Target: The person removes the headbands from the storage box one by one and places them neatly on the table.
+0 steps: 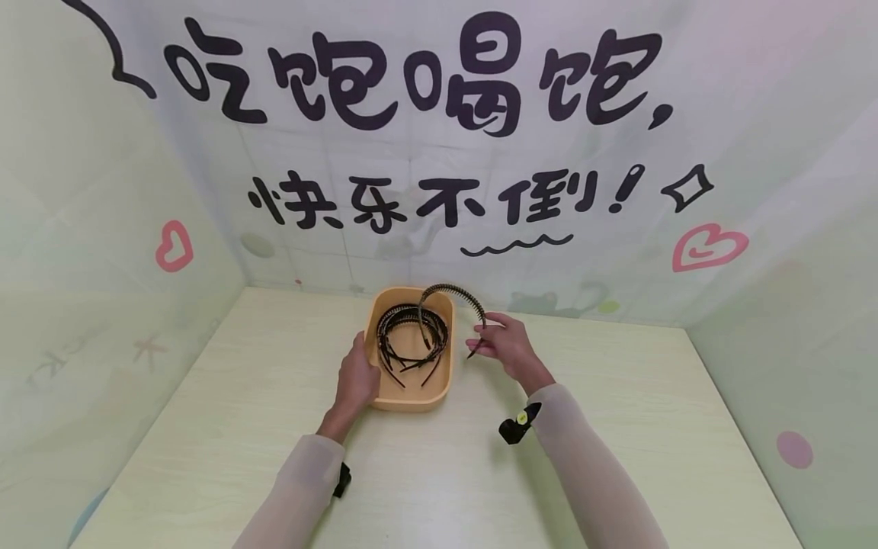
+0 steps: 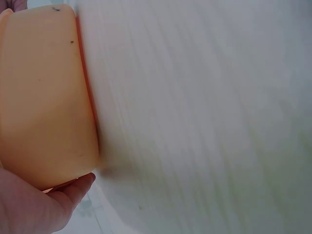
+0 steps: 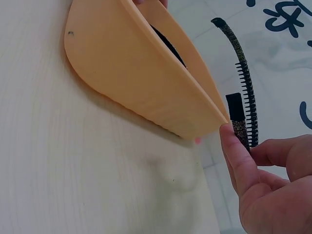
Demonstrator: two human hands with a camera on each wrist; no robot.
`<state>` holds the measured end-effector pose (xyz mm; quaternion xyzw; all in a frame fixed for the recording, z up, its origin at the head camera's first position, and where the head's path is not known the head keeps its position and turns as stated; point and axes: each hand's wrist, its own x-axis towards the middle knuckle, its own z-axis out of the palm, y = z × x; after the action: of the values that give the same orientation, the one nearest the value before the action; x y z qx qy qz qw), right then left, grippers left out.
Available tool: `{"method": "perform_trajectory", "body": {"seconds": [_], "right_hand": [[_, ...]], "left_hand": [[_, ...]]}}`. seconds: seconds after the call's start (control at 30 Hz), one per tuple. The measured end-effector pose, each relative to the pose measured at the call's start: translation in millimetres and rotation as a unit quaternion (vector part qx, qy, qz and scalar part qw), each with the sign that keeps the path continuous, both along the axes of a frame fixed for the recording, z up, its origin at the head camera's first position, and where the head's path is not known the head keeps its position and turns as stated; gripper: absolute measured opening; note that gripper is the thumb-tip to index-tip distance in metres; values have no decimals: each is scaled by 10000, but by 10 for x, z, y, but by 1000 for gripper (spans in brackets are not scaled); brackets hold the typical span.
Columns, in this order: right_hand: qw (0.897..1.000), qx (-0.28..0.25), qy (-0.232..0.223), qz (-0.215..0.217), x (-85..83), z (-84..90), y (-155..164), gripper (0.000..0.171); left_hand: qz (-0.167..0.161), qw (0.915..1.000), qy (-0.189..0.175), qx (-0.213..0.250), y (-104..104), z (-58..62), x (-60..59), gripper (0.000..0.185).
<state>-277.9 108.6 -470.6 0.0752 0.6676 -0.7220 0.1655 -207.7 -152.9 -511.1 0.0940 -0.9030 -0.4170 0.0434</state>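
Your left hand (image 1: 357,377) grips the orange tray (image 1: 411,398) at its left wall, mid-tabletop (image 1: 240,427) | your right hand (image 1: 507,347) fingers (image 3: 239,156) pinch a toothed headband (image 1: 456,293) raised just right of the tray | more headbands (image 1: 411,335) lie inside.

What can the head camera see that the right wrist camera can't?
Only the head view shows both hands, the left hand gripping the tub's side, the other black headbands lying inside, and the wall writing in full.

Only the right wrist view shows the comb teeth on the held headband up close, and the fingers pinching its end.

Both show the orange tub, the right hand, the held headband and the pale table.
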Motion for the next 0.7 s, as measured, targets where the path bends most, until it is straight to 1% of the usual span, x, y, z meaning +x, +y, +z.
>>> {"method": "perform_trajectory", "body": {"seconds": [0.27,0.7], "right_hand": [[9998,204,-29,-38,-32,-16,170,54],[9997,99,-145,-196,-93,-100,500,55]], "left_hand": [[-29,10000,5,35,-10,-16,-12,70],[-5,10000,-53,41,-13,-18,-18,71]]}}
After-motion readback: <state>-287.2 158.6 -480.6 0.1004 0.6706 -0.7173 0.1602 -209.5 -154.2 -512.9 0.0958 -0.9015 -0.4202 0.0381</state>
